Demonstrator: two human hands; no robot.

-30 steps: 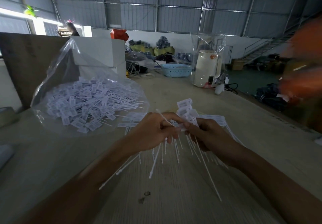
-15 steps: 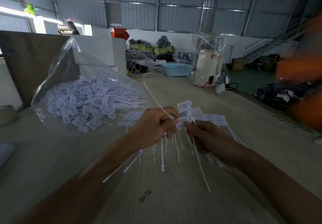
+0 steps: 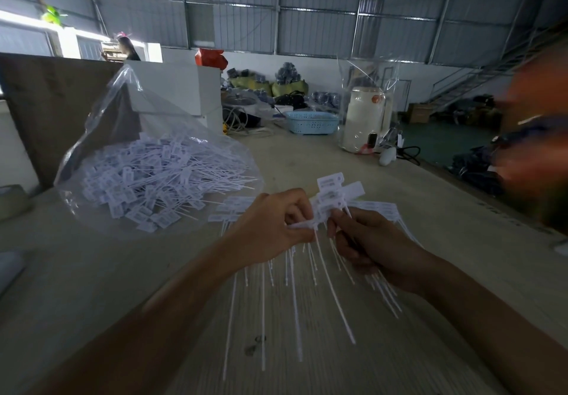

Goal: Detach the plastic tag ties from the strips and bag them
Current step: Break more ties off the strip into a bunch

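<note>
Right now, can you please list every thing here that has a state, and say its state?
Left hand: pinches one tag tie.
Right hand: grips the bunch of tag ties, tails hanging down.
Plastic bag: lying on the table, mouth open toward the hands, full of loose ties.
Blue basket: upright, far back.

- The white tag ties [image 3: 333,201] sit bunched between the two hands, flat heads up, thin tails hanging down toward the table.
- The clear bag [image 3: 147,161] lies to the left of the hands, open, heaped with loose white ties.
</note>
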